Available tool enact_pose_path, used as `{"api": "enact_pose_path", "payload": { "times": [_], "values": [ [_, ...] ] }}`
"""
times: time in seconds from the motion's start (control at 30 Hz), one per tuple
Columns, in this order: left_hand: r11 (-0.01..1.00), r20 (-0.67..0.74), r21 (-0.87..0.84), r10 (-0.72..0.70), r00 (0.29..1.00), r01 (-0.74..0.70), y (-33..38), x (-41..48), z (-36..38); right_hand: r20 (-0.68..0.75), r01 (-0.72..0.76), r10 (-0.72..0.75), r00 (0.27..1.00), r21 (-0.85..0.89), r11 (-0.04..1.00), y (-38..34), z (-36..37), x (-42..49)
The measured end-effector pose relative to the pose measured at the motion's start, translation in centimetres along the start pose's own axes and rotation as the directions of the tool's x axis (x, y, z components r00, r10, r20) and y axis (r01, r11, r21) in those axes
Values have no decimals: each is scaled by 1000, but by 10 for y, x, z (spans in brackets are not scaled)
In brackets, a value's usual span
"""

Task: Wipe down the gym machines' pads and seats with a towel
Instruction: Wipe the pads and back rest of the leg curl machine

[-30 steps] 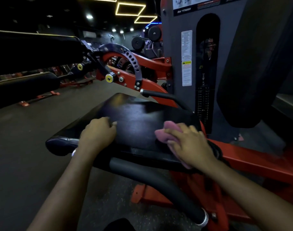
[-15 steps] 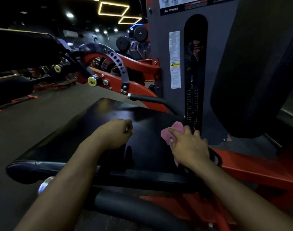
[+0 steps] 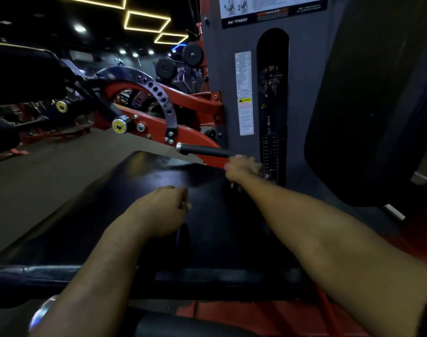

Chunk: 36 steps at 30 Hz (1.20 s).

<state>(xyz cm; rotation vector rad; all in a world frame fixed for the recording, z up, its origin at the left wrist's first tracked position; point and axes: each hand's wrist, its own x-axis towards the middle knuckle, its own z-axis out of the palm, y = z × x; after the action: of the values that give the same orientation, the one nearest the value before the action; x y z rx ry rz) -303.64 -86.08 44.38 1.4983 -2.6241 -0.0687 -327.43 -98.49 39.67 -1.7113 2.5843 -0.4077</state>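
Within the last second our right hand (image 3: pixel 244 167), fingers curled over the mostly hidden pink towel (image 3: pixel 265 175), has slid from the near right edge of the seat pad (image 3: pixel 159 173) to its far right corner, centre right of frame. Left hand (image 3: pixel 165 209): empty loose fist resting mid-pad. We judge the right strip wiped, rest pending; no containers visible.

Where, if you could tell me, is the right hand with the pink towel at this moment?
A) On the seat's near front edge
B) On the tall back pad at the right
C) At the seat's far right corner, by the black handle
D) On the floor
C: the right hand, with the pink towel peeking out from under it, is at the far right corner of the black seat, right by the black handle.
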Motion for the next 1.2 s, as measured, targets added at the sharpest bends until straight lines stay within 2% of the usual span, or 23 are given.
{"api": "enact_pose_path", "payload": {
  "times": [0.07,0.17,0.23,0.3,0.37,0.43,0.5,0.57,0.63,0.73,0.87,0.93,1.0,1.1,1.2],
  "values": [
    [1000,-14,22,-20,1000,20,3,-2,-2,-43,187,-186,982,28,982,-27,-1,-15],
    [998,-45,40,-49,998,51,2,-8,-4,-32,463,-462,886,30,886,-47,-1,-56],
    [996,-39,63,-68,997,70,1,-11,-5,-41,507,-506,862,32,861,-29,1,-71],
    [993,-6,80,-83,997,83,0,-15,-4,-45,381,-378,925,65,922,10,2,-67],
    [993,17,84,-89,996,87,0,-15,-3,-46,169,-165,985,100,981,52,4,-55],
    [993,26,85,-85,996,82,2,-11,-3,-31,-35,39,999,125,992,71,3,-37],
    [992,21,81,-96,995,94,3,-6,-4,-13,-126,127,992,67,990,61,2,-15],
    [991,4,78,-112,994,111,2,-3,-4,-12,-118,118,993,16,993,34,3,3],
    [987,-30,97,-128,991,130,-1,-2,-5,-45,-17,17,999,-4,1000,6,6,12],
    [980,-53,99,-168,984,172,-3,-3,-6,-59,215,-215,975,-17,977,-24,2,-9],
    [986,-51,44,-158,986,160,3,-8,-9,-66,479,-479,876,-6,878,-24,-1,-72],
    [990,-43,39,-136,990,137,4,-11,-8,-100,523,-524,846,-36,852,-4,0,-107],
    [995,-24,41,-91,996,92,6,-16,-5,-138,449,-450,882,-43,892,28,2,-124],
    [999,12,35,-22,1000,22,8,-19,1,-84,158,-152,985,70,985,69,0,-110],
    [1000,-8,22,9,1000,-9,7,-15,3,-32,-38,40,999,85,996,77,-6,-71]
  ]
}}
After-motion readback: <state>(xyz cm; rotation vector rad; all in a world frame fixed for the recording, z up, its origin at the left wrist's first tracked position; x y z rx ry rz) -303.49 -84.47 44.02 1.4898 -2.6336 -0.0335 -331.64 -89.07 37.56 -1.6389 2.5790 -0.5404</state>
